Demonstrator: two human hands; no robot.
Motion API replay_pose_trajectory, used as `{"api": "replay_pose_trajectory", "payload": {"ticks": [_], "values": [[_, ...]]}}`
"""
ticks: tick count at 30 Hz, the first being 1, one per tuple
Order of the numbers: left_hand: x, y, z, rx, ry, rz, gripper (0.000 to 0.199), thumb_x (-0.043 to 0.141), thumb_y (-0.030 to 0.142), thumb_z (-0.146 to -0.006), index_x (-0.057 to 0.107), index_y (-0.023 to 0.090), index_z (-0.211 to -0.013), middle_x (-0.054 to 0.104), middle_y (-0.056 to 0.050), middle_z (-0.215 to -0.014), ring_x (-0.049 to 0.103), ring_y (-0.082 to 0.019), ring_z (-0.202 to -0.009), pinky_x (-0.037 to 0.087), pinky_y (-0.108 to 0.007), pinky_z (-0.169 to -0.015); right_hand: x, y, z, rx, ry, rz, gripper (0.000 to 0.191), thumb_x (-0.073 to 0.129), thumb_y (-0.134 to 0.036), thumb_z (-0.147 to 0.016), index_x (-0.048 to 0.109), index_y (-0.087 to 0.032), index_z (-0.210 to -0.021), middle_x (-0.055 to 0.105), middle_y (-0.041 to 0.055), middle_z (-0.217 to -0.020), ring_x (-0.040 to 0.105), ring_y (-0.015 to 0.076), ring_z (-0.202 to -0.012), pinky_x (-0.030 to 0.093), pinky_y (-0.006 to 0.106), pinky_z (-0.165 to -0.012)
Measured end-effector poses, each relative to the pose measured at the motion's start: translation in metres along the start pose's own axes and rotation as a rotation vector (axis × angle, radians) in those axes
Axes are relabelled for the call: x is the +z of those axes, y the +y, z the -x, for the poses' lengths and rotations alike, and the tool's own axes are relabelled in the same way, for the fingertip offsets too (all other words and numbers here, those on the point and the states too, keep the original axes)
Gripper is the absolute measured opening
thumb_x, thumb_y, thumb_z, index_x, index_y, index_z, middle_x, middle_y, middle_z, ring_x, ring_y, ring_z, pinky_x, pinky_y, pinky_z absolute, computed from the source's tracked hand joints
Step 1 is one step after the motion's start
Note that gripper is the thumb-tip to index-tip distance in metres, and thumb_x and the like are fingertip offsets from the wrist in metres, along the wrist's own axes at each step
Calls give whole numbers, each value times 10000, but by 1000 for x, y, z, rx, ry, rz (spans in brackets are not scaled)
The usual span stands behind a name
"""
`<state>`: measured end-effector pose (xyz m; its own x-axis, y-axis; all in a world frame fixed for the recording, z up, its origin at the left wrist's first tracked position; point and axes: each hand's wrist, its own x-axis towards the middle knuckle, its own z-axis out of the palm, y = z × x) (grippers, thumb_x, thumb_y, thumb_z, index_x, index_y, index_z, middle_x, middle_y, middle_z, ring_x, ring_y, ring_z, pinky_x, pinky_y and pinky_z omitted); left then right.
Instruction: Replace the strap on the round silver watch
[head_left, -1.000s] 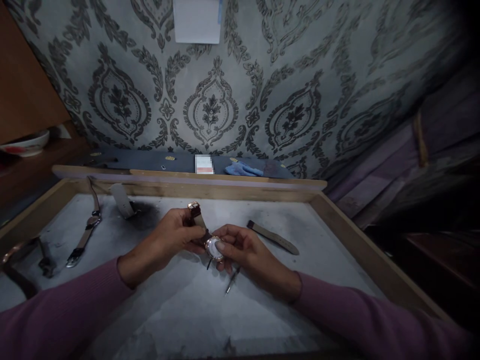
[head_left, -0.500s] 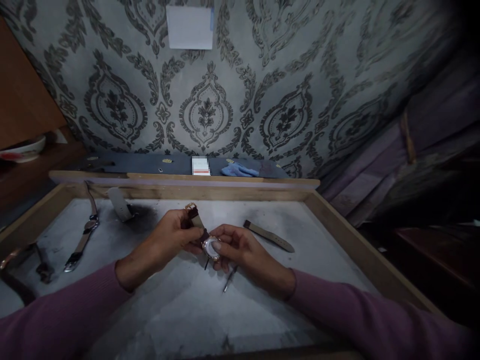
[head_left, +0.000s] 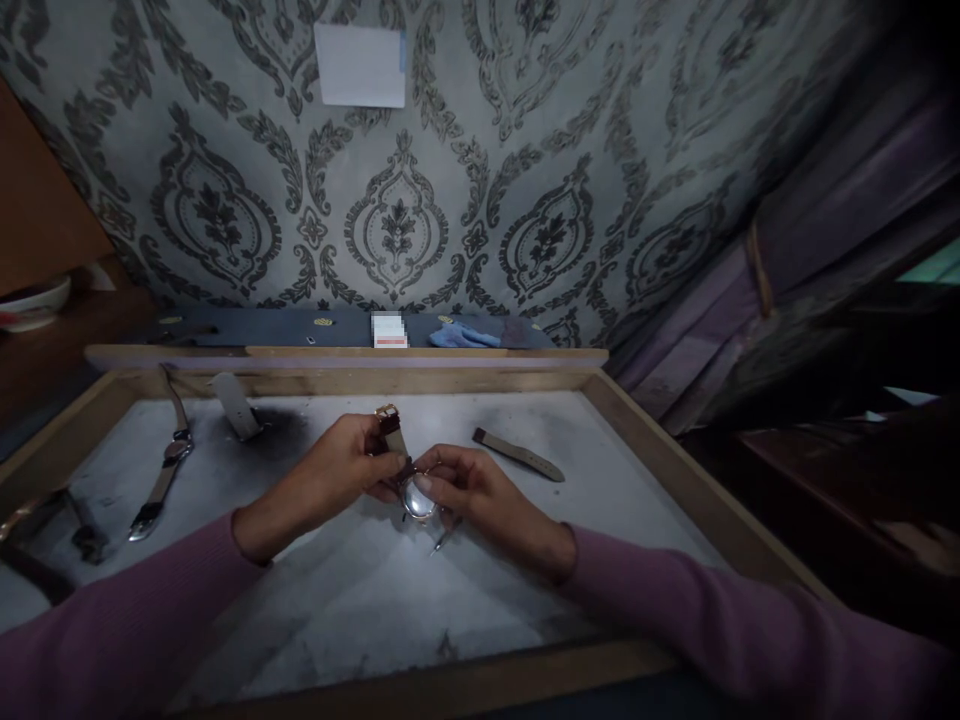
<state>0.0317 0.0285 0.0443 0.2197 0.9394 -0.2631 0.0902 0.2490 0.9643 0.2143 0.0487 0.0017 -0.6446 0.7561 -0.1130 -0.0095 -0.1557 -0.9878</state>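
Both hands hold a wristwatch (head_left: 419,499) above the white tray bottom. Its round case faces up and catches the light. My left hand (head_left: 341,468) is closed around the attached brown strap (head_left: 392,436), whose gold buckle (head_left: 387,411) sticks out at the top. Pressed on the edge of the case is the thumb of my right hand (head_left: 480,492), with its fingers curled around the side. A thin metal tool (head_left: 441,543) pokes out below the right fingers; how it is held is hidden. Behind the right hand lies a loose strap piece (head_left: 517,455).
Wooden walls (head_left: 660,465) frame the tray. At left lie a wristwatch (head_left: 174,452), a light upright strap (head_left: 235,405) and dark straps (head_left: 75,525). Past the back wall are a blue cloth (head_left: 465,336) and a small white box (head_left: 389,330). A bowl (head_left: 34,303) stands far left.
The case has tilted slightly and now reflects light brightly. The tool's visible end is shorter and closer to the right hand. My view has shifted a little to the right.
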Motion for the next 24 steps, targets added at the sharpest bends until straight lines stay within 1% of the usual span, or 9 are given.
{"api": "replay_pose_trajectory", "payload": {"ticks": [3,9,15,20,24], "values": [[1,0,1,12,-30,-5,106,669,199,-631,598,136,-679,649,-1,-617,646,-146,-573,513,-228,-536,2,0,2,-9,-2,-8,337,742,-453,-749,594,-163,-833,614,-29,-663,569,93,-548,467,217,-508],[3,0,2,12,-74,-38,94,659,195,-668,601,136,-714,655,-14,-646,662,-165,-585,530,-261,-551,4,1,5,-23,-8,-36,312,739,-427,-763,605,-153,-828,627,-13,-717,604,103,-578,528,233,-518],[2,-5,-1,44,-89,-76,121,664,217,-683,614,133,-754,644,-13,-673,657,-150,-574,528,-252,-540,4,2,5,14,-2,-86,323,767,-425,-734,604,-152,-790,647,-11,-695,624,104,-580,551,221,-515],[1,-7,-2,84,-100,-77,208,680,293,-679,603,136,-792,642,-29,-686,648,-171,-590,488,-237,-472,4,-1,3,-3,29,-114,345,784,-439,-705,608,-149,-768,647,-19,-669,614,96,-539,545,218,-487],[7,-6,0,73,-37,-28,239,723,291,-625,568,155,-748,613,-3,-680,601,-139,-586,440,-201,-451,3,-5,2,-54,107,-144,350,793,-439,-693,610,-149,-764,661,-13,-644,600,96,-519,529,219,-485]]}}
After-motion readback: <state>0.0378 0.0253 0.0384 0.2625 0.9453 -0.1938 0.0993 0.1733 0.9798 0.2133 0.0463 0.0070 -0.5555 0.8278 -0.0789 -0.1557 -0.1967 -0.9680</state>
